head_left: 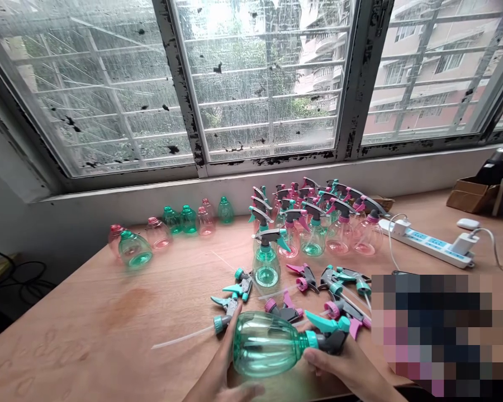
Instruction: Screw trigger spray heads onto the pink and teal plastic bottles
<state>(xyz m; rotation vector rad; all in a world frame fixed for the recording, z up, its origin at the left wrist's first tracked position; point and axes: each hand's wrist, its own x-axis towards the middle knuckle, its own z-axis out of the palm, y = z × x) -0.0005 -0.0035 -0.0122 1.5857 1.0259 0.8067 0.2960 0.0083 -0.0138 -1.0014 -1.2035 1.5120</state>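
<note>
A clear green spray bottle (pixel 266 343) lies sideways between my hands, its base to the left and its teal-and-grey trigger head (pixel 329 329) to the right. My left hand (pixel 224 371) cups the base end, slightly blurred. My right hand (pixel 343 363) is closed around the neck and trigger head, thumb at the teal collar. Just beyond lie loose trigger heads with dip tubes: a teal one (pixel 226 307) by my left fingers, a pink-and-grey one (pixel 285 310) behind the bottle, and several more. An upright green spray bottle (pixel 266 268) with its head on stands behind them.
Several headed spray bottles (pixel 314 237), pink and green, stand grouped at the back. Headless bottles (pixel 188 219) stand along the left back and left edge. A white power strip (pixel 427 243) with plugs and a cardboard box (pixel 469 192) sit at right. Windows rise behind the wooden table (pixel 88 329).
</note>
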